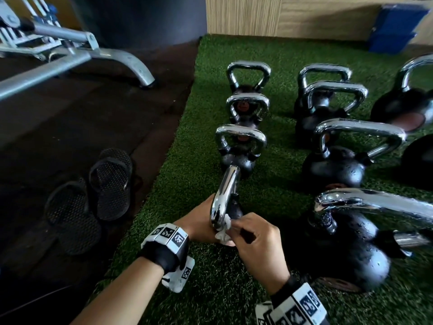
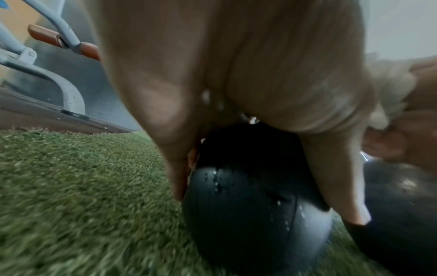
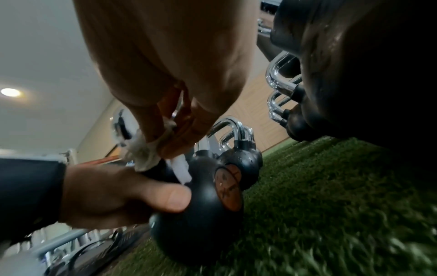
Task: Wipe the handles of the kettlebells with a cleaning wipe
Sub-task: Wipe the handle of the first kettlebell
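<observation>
The nearest small black kettlebell (image 3: 201, 214) stands on green turf, its chrome handle (image 1: 225, 195) edge-on to me. My left hand (image 1: 201, 219) grips its black body, one finger (image 2: 175, 168) on one side and the thumb (image 3: 170, 198) on the other. My right hand (image 1: 236, 227) pinches a crumpled white wipe (image 1: 223, 232) against the lower near end of the handle. The wipe (image 3: 146, 155) hangs bunched below my fingertips. Water drops sit on the ball (image 2: 248, 205).
Two more small kettlebells (image 1: 241, 141) line up behind this one, and a row of larger ones (image 1: 337, 165) stands to the right, the closest (image 1: 346, 249) beside my right wrist. Black sandals (image 1: 93, 195) lie on dark flooring left of the turf (image 1: 199, 137). A grey bench frame (image 1: 70, 50) stands at far left.
</observation>
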{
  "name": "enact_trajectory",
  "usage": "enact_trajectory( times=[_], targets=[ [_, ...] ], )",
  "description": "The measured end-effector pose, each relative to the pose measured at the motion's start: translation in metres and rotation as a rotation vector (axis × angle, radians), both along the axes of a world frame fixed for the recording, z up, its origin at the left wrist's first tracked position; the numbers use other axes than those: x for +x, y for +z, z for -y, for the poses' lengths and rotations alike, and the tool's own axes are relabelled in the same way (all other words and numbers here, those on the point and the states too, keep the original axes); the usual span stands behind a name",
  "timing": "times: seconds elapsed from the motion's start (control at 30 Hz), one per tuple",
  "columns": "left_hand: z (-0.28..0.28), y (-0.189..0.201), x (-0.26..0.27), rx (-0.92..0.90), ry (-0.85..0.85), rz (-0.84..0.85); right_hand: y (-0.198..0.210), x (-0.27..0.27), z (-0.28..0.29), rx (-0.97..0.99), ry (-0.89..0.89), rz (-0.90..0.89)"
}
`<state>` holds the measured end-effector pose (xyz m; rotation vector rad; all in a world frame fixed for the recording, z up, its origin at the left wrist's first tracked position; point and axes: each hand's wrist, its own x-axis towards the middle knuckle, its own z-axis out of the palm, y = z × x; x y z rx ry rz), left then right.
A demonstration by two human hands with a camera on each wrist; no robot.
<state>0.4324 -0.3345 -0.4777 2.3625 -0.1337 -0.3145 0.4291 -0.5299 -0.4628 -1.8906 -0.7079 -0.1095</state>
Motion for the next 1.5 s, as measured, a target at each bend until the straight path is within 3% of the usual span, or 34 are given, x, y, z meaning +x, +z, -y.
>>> enact_trajectory(
  times=[0.2,0.37,0.43,0.53,0.67,0.8,0.97,1.07,1.3,1.5],
  targets=[
    [0.004,-0.001,-0.011,-0.087,0.062,0.05,0.02,0.029,0.004,-0.206,0.3,-0.083],
    [0.005,-0.003,-0.016,-0.177,0.089,0.009,0.031,0.041,0.002,-0.161,0.509,-0.242],
    [0.005,-0.004,-0.018,-0.246,0.11,0.013,0.033,0.047,-0.001,-0.244,0.557,-0.316],
    [0.007,-0.001,-0.021,-0.21,0.072,0.041,0.036,0.057,-0.005,-0.368,0.623,-0.295],
    [0.007,0.003,-0.021,-0.184,0.046,0.086,0.035,0.06,-0.007,-0.23,0.693,-0.387],
    [0.008,0.003,-0.022,-0.182,-0.017,0.151,0.02,0.052,-0.009,0.012,0.64,-0.564],
    [0.011,0.005,-0.026,-0.245,0.086,0.084,0.006,0.04,-0.017,0.46,0.412,-0.839],
    [0.013,0.009,-0.026,-0.178,0.032,0.181,0.004,0.036,-0.02,0.497,0.411,-0.897],
    [0.013,0.011,-0.025,-0.293,0.062,0.181,0.005,0.035,-0.037,0.516,-0.02,-0.679],
    [0.012,0.009,-0.025,-0.265,0.059,0.209,0.009,0.039,-0.036,0.218,-0.261,-0.336]
  ],
)
